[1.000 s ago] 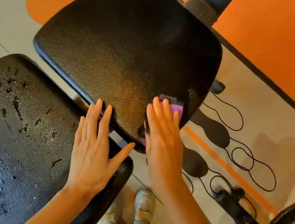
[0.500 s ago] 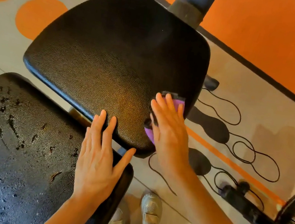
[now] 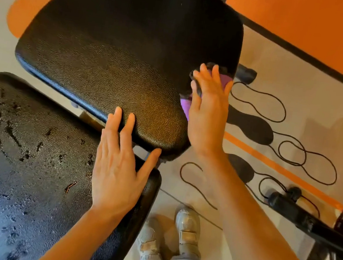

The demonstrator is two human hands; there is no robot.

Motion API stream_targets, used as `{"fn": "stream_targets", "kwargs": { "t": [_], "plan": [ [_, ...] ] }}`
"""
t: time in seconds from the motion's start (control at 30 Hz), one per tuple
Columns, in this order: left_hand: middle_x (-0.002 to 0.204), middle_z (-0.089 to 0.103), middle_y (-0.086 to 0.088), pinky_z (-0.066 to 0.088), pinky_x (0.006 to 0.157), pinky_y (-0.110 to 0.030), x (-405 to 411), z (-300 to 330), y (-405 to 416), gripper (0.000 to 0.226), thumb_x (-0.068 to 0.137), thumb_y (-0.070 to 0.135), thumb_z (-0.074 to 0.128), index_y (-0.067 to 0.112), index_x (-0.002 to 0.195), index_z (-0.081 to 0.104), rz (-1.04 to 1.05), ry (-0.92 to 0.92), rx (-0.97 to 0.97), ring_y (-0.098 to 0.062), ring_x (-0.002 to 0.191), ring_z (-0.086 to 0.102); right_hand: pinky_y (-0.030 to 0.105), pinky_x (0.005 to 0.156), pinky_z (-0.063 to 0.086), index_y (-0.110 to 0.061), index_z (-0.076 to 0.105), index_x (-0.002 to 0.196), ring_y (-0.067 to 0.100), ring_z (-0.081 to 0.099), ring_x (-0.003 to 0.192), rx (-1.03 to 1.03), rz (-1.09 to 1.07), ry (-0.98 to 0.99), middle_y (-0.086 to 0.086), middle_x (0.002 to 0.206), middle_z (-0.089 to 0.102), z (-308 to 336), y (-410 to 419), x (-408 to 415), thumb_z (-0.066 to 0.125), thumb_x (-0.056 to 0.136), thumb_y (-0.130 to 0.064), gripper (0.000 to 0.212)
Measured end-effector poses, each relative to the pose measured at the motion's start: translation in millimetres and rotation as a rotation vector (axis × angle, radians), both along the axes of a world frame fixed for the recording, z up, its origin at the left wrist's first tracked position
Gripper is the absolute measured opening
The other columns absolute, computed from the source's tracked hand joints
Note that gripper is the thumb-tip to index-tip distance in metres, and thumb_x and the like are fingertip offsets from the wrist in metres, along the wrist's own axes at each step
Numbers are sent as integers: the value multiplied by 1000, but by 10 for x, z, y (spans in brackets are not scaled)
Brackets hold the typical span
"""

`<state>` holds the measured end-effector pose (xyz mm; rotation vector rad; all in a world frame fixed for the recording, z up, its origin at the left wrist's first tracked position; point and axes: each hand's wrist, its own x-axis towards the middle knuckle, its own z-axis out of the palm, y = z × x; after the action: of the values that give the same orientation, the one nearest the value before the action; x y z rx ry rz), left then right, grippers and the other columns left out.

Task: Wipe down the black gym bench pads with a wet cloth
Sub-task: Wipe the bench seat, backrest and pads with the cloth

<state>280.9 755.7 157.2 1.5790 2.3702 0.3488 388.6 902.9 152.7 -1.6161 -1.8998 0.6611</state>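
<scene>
Right hand (image 3: 209, 113) slid cloth (image 3: 226, 80) farther along pad (image 3: 121, 56).

Two black bench pads (image 3: 123, 41) (image 3: 18, 163), one purple cloth (image 3: 226, 80), two hands (image 3: 116, 170) (image 3: 209, 111), two pale shoes (image 3: 188, 229) (image 3: 148, 239), one black cord (image 3: 290, 155).

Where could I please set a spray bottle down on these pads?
The upper pad is bare from its far edge down to both hands. The lower pad is bare left of the left hand. It is crowded at the right edge, where the right hand presses the cloth.
</scene>
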Motion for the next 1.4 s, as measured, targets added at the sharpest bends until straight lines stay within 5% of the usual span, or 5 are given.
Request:
{"fn": "stream_targets", "kwargs": {
  "t": [0.53,0.9,1.03,1.17,1.4],
  "plan": [
    [162,4,11,15,121,-44,-21,101,43,74,91,60,42,30,153,14,11,-180,41,-16,151,9,9,76,51,-26,68,97,-4,66,80,-305,-234,719,-20,78,69,336,-12,487,51,97,-18,19],
    [163,11,15,-7,122,-21,390,211,1209,55,100,41,29,26,153,25,-474,-92,49,2,150,-5,15,55,51,-27,61,84,0,60,52,-539,-434,1330,-14,57,64,-316,236,902,44,98,-25,22],
    [162,13,18,-4,123,-21,485,163,1533,54,101,38,28,27,154,24,-533,-47,36,5,149,-2,18,66,51,-22,56,83,-4,62,54,-539,-429,1346,-18,54,64,-517,372,885,36,101,-26,27],
    [160,11,28,-2,122,-20,543,146,1664,54,100,41,28,34,153,22,-531,-35,-7,12,146,-2,38,101,48,-19,64,101,31,61,113,-550,-424,1569,20,118,64,-555,608,830,49,93,-37,25],
    [159,17,26,15,125,-41,612,76,1642,54,101,27,33,32,154,21,-510,-56,54,4,149,10,28,89,55,-18,64,118,13,67,105,-307,-202,1577,-3,104,72,-479,655,455,59,93,-23,26]
  ]
}}
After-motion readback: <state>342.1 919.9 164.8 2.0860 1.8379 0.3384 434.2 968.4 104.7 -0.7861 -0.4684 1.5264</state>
